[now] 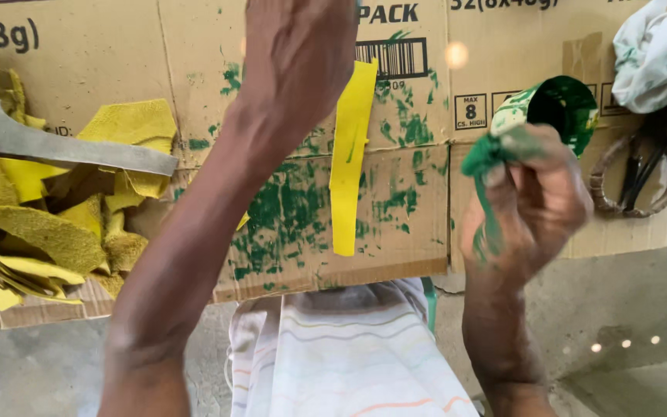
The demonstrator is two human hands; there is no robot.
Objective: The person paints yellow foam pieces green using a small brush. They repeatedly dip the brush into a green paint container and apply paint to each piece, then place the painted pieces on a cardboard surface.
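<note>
The left hand point(299, 58) is raised, pinching a yellow strip point(351, 158) that hangs before the green-smeared cardboard point(303, 208); the right hand point(530, 205) is closed around a green rag point(482, 158) beside a paint tin point(557, 108).

scraps point(48, 208) left on cardboard point(194, 54), scissors point(638, 174) right

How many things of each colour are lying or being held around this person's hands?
Yellow: 2, the strip in the left hand and the heap of scraps.
Green: 2, the stained rag in the right hand and the paint-smeared tin.
Grey: 1, a strip across the heap.
White: 1, a crumpled cloth.
Dark: 1, scissors.
Total: 7.
</note>
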